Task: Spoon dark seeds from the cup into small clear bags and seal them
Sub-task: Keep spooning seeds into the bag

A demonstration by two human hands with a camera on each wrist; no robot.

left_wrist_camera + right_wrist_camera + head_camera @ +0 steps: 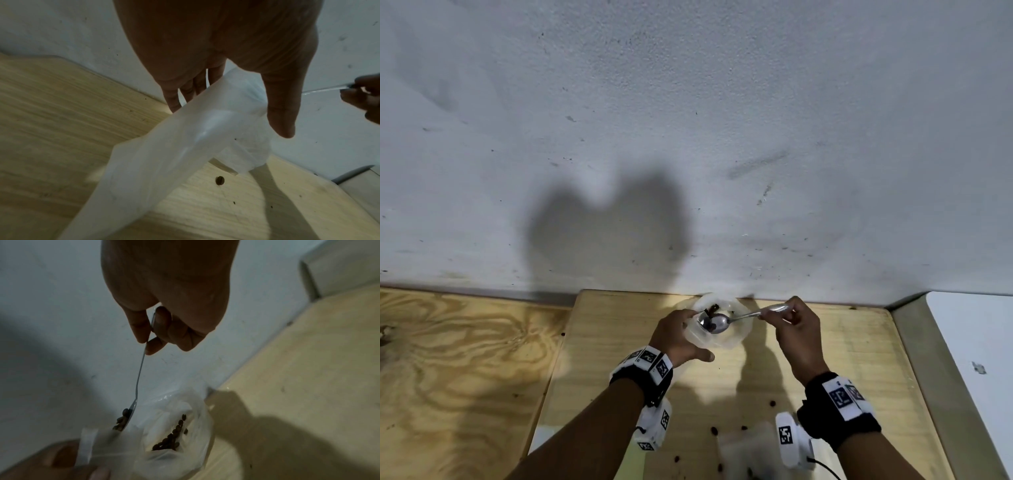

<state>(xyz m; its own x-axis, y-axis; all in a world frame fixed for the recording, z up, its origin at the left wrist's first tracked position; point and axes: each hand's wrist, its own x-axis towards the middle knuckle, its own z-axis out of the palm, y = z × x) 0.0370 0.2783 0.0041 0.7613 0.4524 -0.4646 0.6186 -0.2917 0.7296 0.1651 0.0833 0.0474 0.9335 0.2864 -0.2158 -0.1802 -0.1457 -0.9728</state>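
My left hand [683, 337] holds a small clear bag [722, 334] open above the wooden board, its thumb [61, 456] pinching the bag's rim. Several dark seeds [170, 436] lie inside the bag [180, 421]. My right hand [770, 313] pinches the handle of a metal spoon [743, 316]. The spoon's bowl [714, 323] sits over the bag's mouth, tilted, with several seeds [121, 420] in it. In the left wrist view the bag [185, 146] hangs below my left hand [226, 84], and the spoon handle [329, 89] comes in from the right. The cup is not clearly seen.
A light wooden board [842, 342] lies against a white wall [688, 137], with plywood [465, 359] to its left and a white surface [976, 342] to its right. Loose seeds [714, 430] dot the board. A blurred whitish thing [746, 445] lies near the bottom edge.
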